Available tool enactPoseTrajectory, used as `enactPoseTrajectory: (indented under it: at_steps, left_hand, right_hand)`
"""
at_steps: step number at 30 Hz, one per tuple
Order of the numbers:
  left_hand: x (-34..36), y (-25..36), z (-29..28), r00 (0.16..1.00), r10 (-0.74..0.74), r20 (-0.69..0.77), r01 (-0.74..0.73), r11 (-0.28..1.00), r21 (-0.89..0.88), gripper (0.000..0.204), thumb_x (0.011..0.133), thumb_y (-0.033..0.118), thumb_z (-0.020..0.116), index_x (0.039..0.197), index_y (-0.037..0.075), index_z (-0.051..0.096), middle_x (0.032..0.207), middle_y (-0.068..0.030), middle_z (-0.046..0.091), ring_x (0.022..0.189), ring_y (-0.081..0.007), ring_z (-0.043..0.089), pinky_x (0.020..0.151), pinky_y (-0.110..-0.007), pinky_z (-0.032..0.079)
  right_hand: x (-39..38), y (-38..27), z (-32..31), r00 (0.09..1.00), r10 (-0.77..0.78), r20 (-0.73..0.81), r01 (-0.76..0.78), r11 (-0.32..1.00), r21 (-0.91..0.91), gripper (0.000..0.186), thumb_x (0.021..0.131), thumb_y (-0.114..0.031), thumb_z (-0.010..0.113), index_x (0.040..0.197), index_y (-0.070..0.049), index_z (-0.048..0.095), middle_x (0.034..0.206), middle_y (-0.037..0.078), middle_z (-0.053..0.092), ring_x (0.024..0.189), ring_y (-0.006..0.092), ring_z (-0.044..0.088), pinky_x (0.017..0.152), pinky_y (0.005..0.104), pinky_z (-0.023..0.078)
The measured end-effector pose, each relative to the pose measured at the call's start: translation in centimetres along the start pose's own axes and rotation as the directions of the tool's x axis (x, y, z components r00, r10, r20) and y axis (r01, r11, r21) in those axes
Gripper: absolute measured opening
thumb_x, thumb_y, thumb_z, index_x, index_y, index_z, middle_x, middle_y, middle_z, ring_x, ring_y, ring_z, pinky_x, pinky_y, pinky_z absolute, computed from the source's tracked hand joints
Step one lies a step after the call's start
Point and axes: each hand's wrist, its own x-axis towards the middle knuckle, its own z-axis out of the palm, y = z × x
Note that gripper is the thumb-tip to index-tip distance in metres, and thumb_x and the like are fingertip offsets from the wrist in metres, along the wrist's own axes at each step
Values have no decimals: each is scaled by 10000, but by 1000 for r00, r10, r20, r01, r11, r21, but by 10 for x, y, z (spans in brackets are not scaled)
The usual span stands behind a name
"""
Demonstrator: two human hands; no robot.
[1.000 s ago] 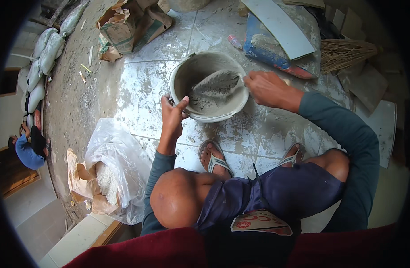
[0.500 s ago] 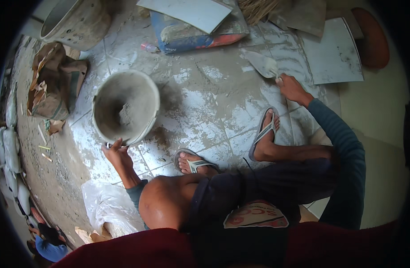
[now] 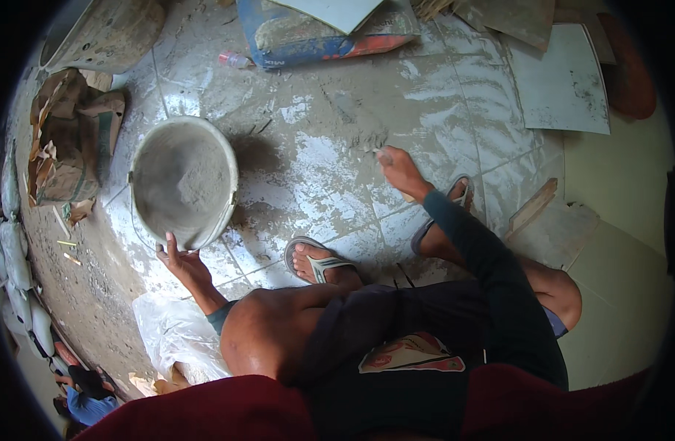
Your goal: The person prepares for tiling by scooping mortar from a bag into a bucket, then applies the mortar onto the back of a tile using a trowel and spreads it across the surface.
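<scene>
A grey, dust-coated bucket (image 3: 229, 151) stands on the floor at left, its mouth tipped toward me, with a heap of grey powder (image 3: 198, 184) inside. My left hand (image 3: 184, 270) grips its near rim, one finger pointing up along the wall. Right of the bucket, my right hand (image 3: 405, 173) is closed round a trowel, low over the floor. A bit of the trowel's handle (image 3: 408, 197) shows under the wrist; most of the blade is hidden or blurred. Loose grey powder (image 3: 368, 141) lies just beyond that hand.
A torn paper sack (image 3: 73, 143) and a large bucket (image 3: 106, 37) stand at far left. A blue and red bag (image 3: 330, 48) lies at the back, near a small bottle (image 3: 234, 59). Boards (image 3: 561, 81) lie at right. Clear plastic (image 3: 177, 331) is near my left knee.
My right hand has swept left and nearer with the trowel, from beside the boards to the middle floor. The bucket's tilt has changed, showing more powder inside. The whole view has shifted slightly.
</scene>
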Motion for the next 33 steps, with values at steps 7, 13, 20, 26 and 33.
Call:
enactPoseTrajectory:
  at_steps: [7, 13, 20, 26, 33]
  left_hand:
    - [-18, -10, -15, 999, 11, -44, -12, 1000, -23, 757, 855, 439, 601, 1399, 107, 191, 1349, -191, 344, 1175, -301, 408, 926, -499, 379]
    - [-84, -57, -4, 981, 132, -140, -96, 967, 238, 197, 939, 213, 550, 1066, 68, 507, 807, -25, 548, 738, -98, 505, 649, -250, 413]
    - [-74, -28, 109, 863, 3, 505, -163, 948, 273, 286, 955, 293, 532, 1007, 14, 562, 706, -44, 596, 563, -78, 488, 530, -237, 404]
    - [-48, 2, 84, 932, 65, 358, -156, 960, 231, 332, 967, 287, 508, 811, 8, 598, 566, -3, 533, 464, -55, 432, 425, -228, 324]
    - [36, 53, -55, 944, 322, -78, -255, 857, 448, 312, 945, 266, 520, 863, 0, 659, 583, -7, 553, 474, -58, 429, 441, -221, 317]
  right_hand:
    - [32, -86, 36, 980, -64, 187, 61, 998, 18, 360, 928, -276, 501, 1030, 57, 592, 958, 298, 608, 925, 427, 593, 788, 441, 449]
    - [27, -164, -6, 924, -304, 231, 320, 947, -32, 337, 952, -303, 488, 935, 26, 559, 749, 108, 559, 623, 183, 535, 526, 315, 431]
    - [-2, -243, 5, 810, -410, 419, 448, 894, 9, 330, 956, -303, 480, 872, 9, 545, 667, 41, 535, 506, 102, 509, 436, 262, 422]
    - [-9, -283, 52, 746, -398, 534, 457, 889, 25, 333, 953, -293, 475, 866, 16, 565, 646, 69, 561, 510, 141, 562, 449, 304, 451]
    - [-17, -287, 116, 683, -618, 388, 726, 518, -453, 219, 889, -171, 519, 898, 38, 583, 839, 197, 623, 754, 321, 644, 647, 399, 511]
